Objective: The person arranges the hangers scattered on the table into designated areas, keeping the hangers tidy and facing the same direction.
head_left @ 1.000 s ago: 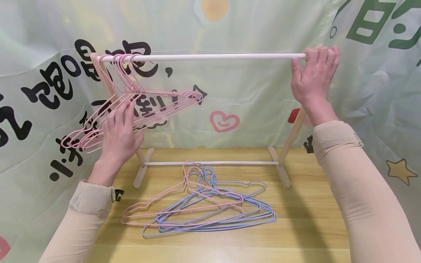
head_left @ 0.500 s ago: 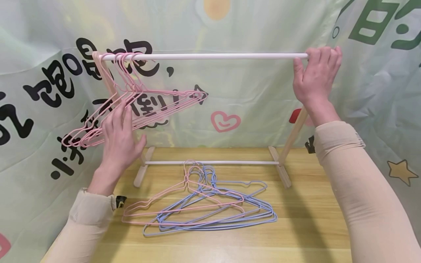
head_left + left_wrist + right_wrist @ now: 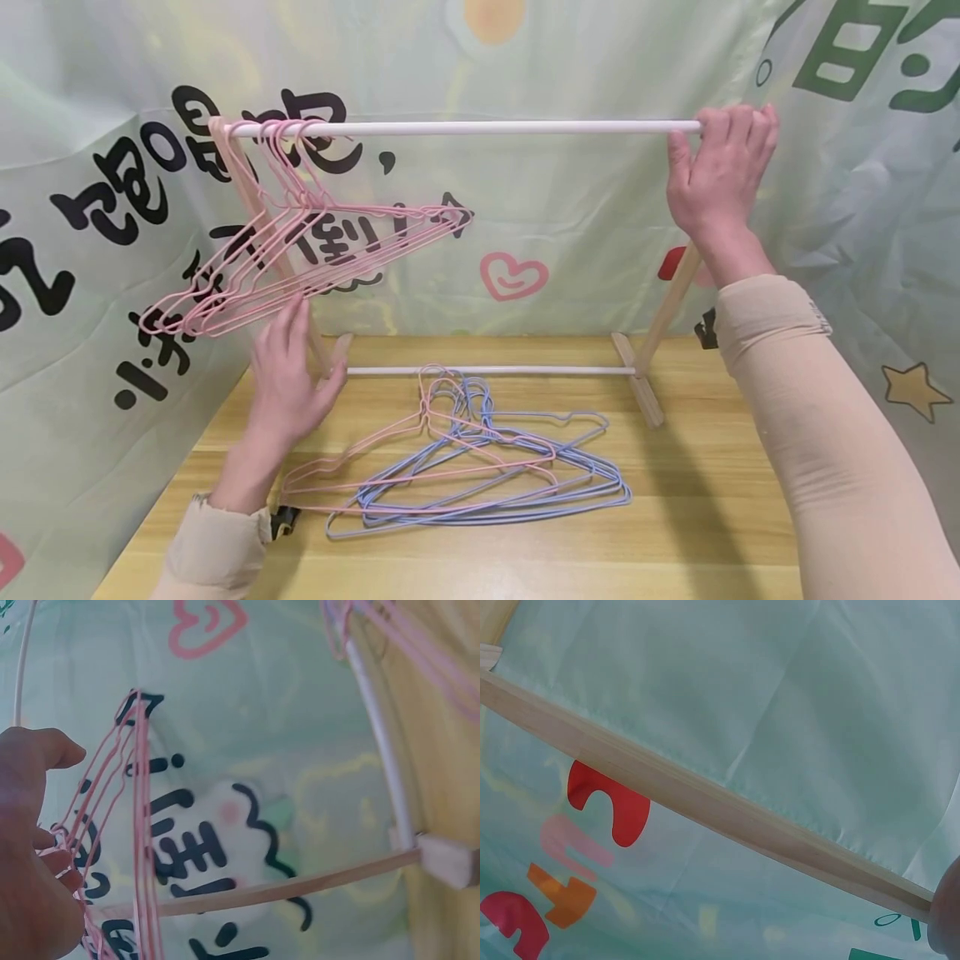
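Observation:
A small clothes rack with a white top rail (image 3: 487,127) and wooden posts stands at the back. Several pink hangers (image 3: 306,202) hang bunched at its left end. My left hand (image 3: 288,375) is just below their lower bars, fingers extended and thumb spread, holding nothing. In the left wrist view, that hand overlaps the pink hanger wires (image 3: 142,825). My right hand (image 3: 723,171) grips the rack's top right corner, its fingers over the end and thumb by the rail. The right wrist view shows the wooden post (image 3: 705,806) running up to that hand, which covers its top.
Several blue hangers (image 3: 487,433) lie piled on the wooden table (image 3: 562,567), with pink hangers (image 3: 425,408) over their left part. Behind their hooks runs the rack's white lower rail (image 3: 540,370). A printed cloth (image 3: 600,217) surrounds the back and sides.
My left hand has come down and slightly right, away from the hanging pink hangers. The right hand stays on the rack corner, and the hangers on the table lie as before.

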`<state>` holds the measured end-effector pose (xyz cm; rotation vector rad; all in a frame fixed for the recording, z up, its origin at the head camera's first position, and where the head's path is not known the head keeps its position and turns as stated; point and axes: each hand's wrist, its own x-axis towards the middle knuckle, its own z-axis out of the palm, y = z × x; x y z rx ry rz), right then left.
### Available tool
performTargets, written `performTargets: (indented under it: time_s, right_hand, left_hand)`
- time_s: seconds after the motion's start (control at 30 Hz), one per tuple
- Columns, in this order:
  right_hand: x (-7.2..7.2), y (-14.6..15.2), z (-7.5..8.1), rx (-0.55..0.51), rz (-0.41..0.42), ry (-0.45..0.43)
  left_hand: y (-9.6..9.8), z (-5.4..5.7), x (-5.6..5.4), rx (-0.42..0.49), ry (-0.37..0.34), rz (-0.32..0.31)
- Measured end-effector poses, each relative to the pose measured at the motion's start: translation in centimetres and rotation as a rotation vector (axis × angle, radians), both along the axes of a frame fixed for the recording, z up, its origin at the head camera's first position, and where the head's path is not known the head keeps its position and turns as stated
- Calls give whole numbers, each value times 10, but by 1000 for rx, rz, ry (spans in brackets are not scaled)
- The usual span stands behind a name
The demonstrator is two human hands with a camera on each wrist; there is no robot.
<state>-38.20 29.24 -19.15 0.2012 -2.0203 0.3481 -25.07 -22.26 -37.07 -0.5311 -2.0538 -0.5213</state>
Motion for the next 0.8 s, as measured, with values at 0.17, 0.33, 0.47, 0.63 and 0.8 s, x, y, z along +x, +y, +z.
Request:
performTargets:
  time_s: [0.17, 0.33, 0.47, 0.63, 0.8]
  right_hand:
    - [0, 0, 0, 9, 7, 13]
    - [1, -1, 0, 3, 1, 2]
    - [1, -1, 0, 0, 1, 3]
    - [1, 0, 0, 10, 10, 19]
    - [1, -1, 0, 11, 19, 33]
  left_hand:
    - [5, -22, 5, 1, -24, -48]
    - [7, -44, 11, -38, -111, -70]
    - [9, -60, 15, -75, -239, -73]
    - [12, -76, 19, -152, -354, -96]
    - [11, -89, 21, -242, -517, -124]
